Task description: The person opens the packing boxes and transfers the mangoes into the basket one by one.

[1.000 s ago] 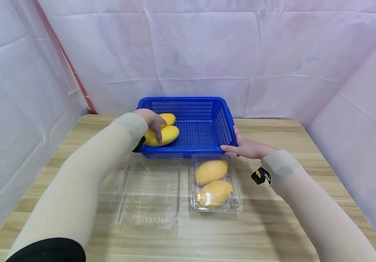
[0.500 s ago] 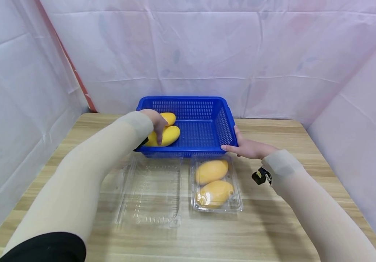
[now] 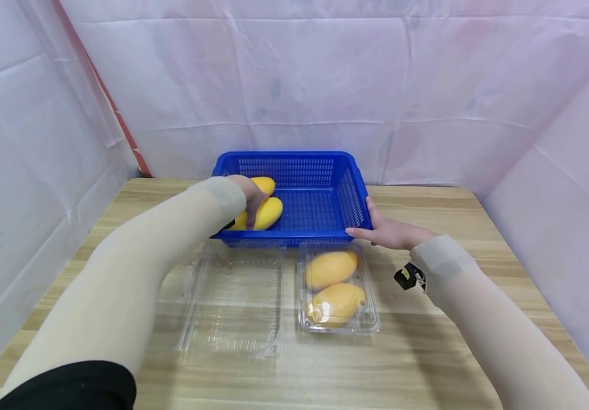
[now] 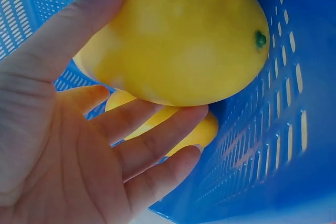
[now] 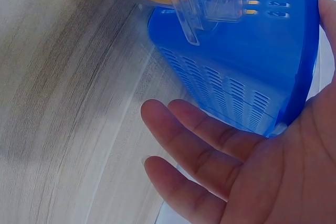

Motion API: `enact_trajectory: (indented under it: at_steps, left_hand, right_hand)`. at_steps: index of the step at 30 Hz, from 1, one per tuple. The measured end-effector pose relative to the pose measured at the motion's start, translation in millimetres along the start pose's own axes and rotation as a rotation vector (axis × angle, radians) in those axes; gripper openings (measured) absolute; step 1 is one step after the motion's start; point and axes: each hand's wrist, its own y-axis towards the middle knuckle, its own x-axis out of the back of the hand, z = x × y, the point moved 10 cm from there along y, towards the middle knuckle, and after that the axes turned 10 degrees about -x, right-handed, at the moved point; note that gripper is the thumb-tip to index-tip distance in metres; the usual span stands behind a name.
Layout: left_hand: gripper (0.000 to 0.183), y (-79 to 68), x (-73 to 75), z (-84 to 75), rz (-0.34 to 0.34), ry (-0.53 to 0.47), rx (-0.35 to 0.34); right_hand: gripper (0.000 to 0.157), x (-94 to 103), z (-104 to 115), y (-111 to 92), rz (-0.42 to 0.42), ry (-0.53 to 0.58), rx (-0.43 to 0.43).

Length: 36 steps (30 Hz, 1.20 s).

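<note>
Wooden table (image 3: 402, 370): pale, grained, bearing the goods below
Clear tray (image 3: 243, 302): 7 o'clock from the middle of the blue basket (image 3: 315, 208), 12 being its far side; table grain seen through the plastic
Clear box (image 3: 348, 328): 5 o'clock, just beside the tray; two boxed mangoes (image 3: 331, 269) in it, one behind the other
Right hand (image 3: 392, 232): mine, unclenched at the basket's 4 o'clock corner, thumb resting on the near rim, fingers loosely extended by the outer wall
Near mango (image 3: 270, 213): yellow, inside the basket at 8 o'clock, green tip at one end
Left hand (image 3: 254, 199): mine, grasping the near mango, thumb on one side, fingertips on the other
Far mango (image 3: 264, 184): yellow, inside the basket at 10 o'clock
Wall sheet (image 3: 320, 74): whitish, creased, beyond the basket at 12
</note>
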Motion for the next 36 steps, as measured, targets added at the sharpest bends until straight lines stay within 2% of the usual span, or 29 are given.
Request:
enact_trajectory:
  at_steps: [5, 9, 12, 16, 20, 22, 25, 30, 34, 36]
  left_hand:
    - [0.100, -1.5, -1.7, -0.9, 0.000, 0.046, -0.021]
    - [0.097, -5.7, -0.4, -1.3, -0.009, 0.041, -0.024]
    - [0.094, -10.3, 1.3, -2.3, -0.017, -0.001, -0.030]
    - [0.093, -12.6, 3.6, -7.7, -0.007, 0.018, -0.105]
    - [0.086, -17.1, 10.2, -14.7, -0.047, 0.048, -0.188]
    - [0.079, -22.7, 17.0, -21.4, -0.112, 0.074, -0.237]
    - [0.067, -38.0, 29.3, -36.8, -0.253, 0.143, -0.333]
    - [0.051, -82.3, 46.7, -62.3, -0.536, 0.205, -0.480]
    - [0.041, -120.5, 43.3, -83.5, -0.741, 0.213, -0.617]
    - [0.037, -135.4, 34.6, -94.2, -0.804, 0.217, -0.683]
  right_hand:
    - [0.110, 0.0, 3, 1, 0.005, -0.016, 0.000]
    - [0.109, -0.2, 4, 0, 0.014, -0.013, -0.001]
    - [0.109, 0.3, 5, 0, 0.016, -0.009, 0.001]
    - [0.109, 0.6, 4, 1, 0.023, 0.002, 0.000]
    - [0.109, 1.6, 3, 3, 0.026, 0.000, -0.009]
    - [0.109, 2.6, 2, 4, 0.025, -0.003, -0.011]
    - [0.108, 3.9, 2, 6, 0.020, -0.005, -0.002]
    - [0.107, 9.1, -1, 7, -0.003, -0.018, 0.012]
    - [0.107, 15.7, -3, 8, -0.038, -0.049, 0.008]
    - [0.106, 18.6, -5, 7, -0.064, -0.069, -0.003]
